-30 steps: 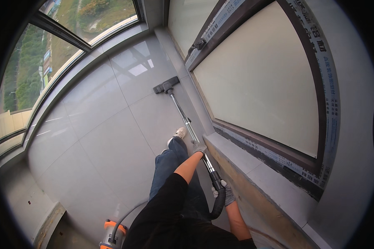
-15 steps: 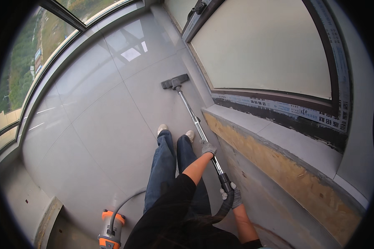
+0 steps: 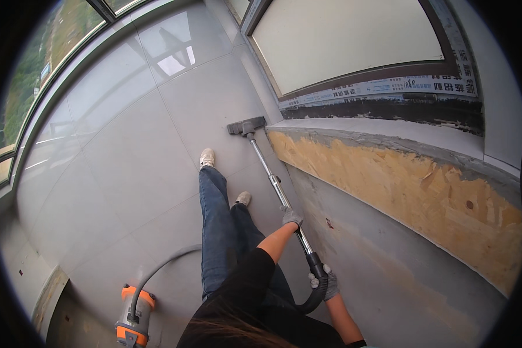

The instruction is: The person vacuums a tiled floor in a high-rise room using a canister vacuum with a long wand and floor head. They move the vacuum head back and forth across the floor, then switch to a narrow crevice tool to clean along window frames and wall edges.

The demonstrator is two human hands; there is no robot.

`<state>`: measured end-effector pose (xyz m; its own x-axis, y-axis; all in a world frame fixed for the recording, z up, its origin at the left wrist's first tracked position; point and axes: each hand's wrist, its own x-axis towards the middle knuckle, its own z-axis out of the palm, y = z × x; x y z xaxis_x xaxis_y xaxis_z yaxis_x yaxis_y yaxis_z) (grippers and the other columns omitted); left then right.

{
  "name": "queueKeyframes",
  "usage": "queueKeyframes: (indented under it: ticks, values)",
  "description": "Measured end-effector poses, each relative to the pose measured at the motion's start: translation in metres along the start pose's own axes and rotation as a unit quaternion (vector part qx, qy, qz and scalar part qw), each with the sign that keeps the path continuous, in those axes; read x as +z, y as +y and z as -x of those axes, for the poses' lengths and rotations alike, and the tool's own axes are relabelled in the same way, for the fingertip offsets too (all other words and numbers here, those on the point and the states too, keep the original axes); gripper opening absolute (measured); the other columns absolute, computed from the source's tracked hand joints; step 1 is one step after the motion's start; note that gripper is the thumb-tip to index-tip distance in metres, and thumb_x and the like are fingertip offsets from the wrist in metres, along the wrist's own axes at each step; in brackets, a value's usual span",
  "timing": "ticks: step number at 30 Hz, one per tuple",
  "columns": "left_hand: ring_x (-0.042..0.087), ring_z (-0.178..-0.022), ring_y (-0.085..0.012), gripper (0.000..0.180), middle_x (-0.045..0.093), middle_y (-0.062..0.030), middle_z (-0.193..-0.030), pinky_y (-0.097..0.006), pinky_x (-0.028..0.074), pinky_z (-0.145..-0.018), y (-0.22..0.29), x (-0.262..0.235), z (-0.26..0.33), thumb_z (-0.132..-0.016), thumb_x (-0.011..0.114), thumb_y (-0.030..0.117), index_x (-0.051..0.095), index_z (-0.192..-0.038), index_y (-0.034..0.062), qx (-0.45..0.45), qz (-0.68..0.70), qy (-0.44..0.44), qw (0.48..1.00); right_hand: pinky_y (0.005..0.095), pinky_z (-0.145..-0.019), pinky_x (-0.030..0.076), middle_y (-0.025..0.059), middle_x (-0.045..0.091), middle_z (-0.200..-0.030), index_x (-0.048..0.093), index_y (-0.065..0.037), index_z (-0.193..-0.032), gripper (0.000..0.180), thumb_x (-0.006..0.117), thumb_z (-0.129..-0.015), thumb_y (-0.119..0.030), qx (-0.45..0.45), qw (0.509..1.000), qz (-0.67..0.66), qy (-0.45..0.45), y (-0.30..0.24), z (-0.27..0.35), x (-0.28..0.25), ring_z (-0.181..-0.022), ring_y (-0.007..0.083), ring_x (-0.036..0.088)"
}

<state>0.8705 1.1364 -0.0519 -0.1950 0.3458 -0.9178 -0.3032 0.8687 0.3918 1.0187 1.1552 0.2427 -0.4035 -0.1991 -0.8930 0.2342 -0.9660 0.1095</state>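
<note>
left grey-gloved hand (image 3: 292, 217): fingers wrapped round silver metal tube (image 3: 262, 158) | right grey-gloved hand (image 3: 330, 285): curled round black plastic handle (image 3: 315, 265) | flat dark-grey nozzle (image 3: 246, 126) beyond left fingers | risk: sideways push may jam it against rough tan panel (image 3: 377, 174)

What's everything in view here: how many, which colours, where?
Vacuum cleaner: one, orange and grey, lower left
Hose: one, dark, lower centre
Wand: one, silver, centre
Floor head: one, grey, upper centre
Floor tiles: several, grey, underfoot
Window panes: several, clear, upper left
Large pane: one, pale, upper right
Board: one, yellowish, right
Shoes: two, whitish, centre
Trousers: one pair, blue, centre
Sleeves: two, black, bottom
Left hand: one, grey-gloved, fingers on wand
Right hand: one, grey-gloved, fingers on handle
</note>
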Motion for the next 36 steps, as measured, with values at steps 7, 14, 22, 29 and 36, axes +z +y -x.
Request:
queueKeyframes:
  ticks: [7, 14, 22, 29, 36]
  values:
    - [0.067, -0.087, -0.0364, 0.075, 0.066, -0.0237, -0.093, -0.045, 0.053, -0.078, -0.049, 0.044, -0.008, -0.087, 0.047, 0.050, 0.030, -0.127, -0.0119, -0.007, 0.078, 0.022, 0.997, 0.0340, -0.058, 0.054, 0.0161, 0.061, -0.083, 0.049, -0.005, -0.119, 0.054, 0.064, -0.087, -0.045, -0.005, 0.992, 0.122, 0.043, 0.023, 0.023, -0.042, -0.061, 0.0223, 0.061]
    - [0.064, -0.070, -0.0377, 0.060, 0.058, -0.0195, -0.078, -0.046, 0.053, -0.065, -0.068, 0.026, -0.001, -0.090, 0.037, 0.057, 0.048, -0.102, -0.0017, -0.071, 0.650, -0.149, 0.742, 0.0351, -0.055, 0.054, 0.0143, 0.062, -0.083, 0.054, -0.005, -0.111, 0.054, 0.068, -0.083, -0.049, -0.035, 0.970, 0.242, -0.008, 0.039, 0.040, -0.020, -0.061, 0.0226, 0.063]
    - [0.058, -0.050, -0.0320, 0.048, 0.052, -0.0198, -0.070, -0.046, 0.051, -0.042, 0.051, -0.193, 0.013, -0.081, 0.066, 0.007, 0.027, -0.108, 0.0047, 0.068, 0.484, 0.176, 0.854, 0.0334, -0.054, 0.056, 0.0133, 0.064, -0.081, 0.055, -0.007, -0.108, 0.046, 0.065, -0.086, -0.046, -0.051, 0.948, 0.297, -0.099, -0.043, -0.078, 0.115, -0.060, 0.0214, 0.065]
    - [0.061, -0.057, -0.0326, 0.041, 0.056, -0.0237, -0.087, -0.047, 0.055, -0.049, 0.106, -0.391, -0.040, -0.087, 0.058, 0.009, 0.030, -0.115, 0.0011, 0.002, 0.455, 0.176, 0.873, 0.0332, -0.053, 0.056, 0.0132, 0.064, -0.079, 0.056, -0.006, -0.106, 0.042, 0.063, -0.088, -0.044, -0.027, 0.954, 0.281, -0.098, -0.105, -0.201, 0.299, -0.058, 0.0211, 0.064]
    - [0.068, -0.065, -0.0303, 0.024, 0.063, -0.0145, -0.073, -0.040, 0.056, -0.055, 0.123, -0.483, -0.012, -0.086, 0.060, 0.019, 0.053, -0.099, 0.0003, -0.017, 0.294, 0.121, 0.948, 0.0375, -0.060, 0.058, 0.0132, 0.063, -0.083, 0.055, -0.003, -0.108, 0.041, 0.064, -0.086, -0.037, 0.089, 0.977, 0.142, -0.132, -0.130, -0.249, 0.387, -0.066, 0.0233, 0.064]
